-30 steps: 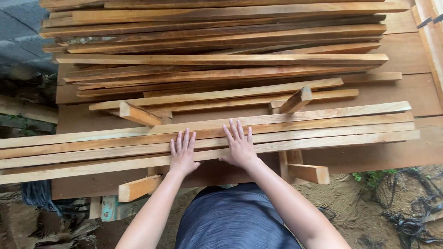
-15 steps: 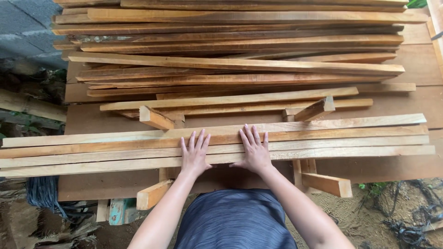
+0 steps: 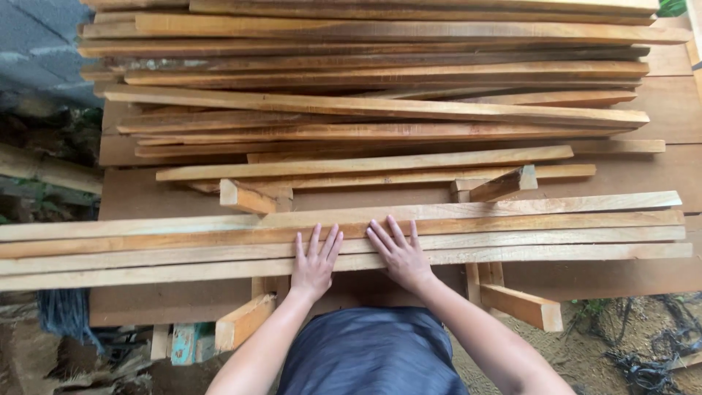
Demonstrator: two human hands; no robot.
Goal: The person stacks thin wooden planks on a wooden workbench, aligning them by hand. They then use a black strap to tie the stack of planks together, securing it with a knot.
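Four long wooden slats (image 3: 512,227) lie side by side at the front of the surface (image 3: 146,197). Two hands (image 3: 314,263) rest on them. Four short blocks (image 3: 245,196) stick out beneath.

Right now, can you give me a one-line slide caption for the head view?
Both hands, left hand and right hand, rest flat on a row of long wooden slats laid across a workbench.

A broad platform of dark brown wooden boards (image 3: 643,278) carries everything. Two short pale cross blocks (image 3: 245,196) and (image 3: 504,184) rest on it, one toward the left and one toward the right. Four long pale slats (image 3: 548,227) lie side by side across the blocks. Farther back, a loose pile of long reddish-brown slats (image 3: 380,110) covers the boards.
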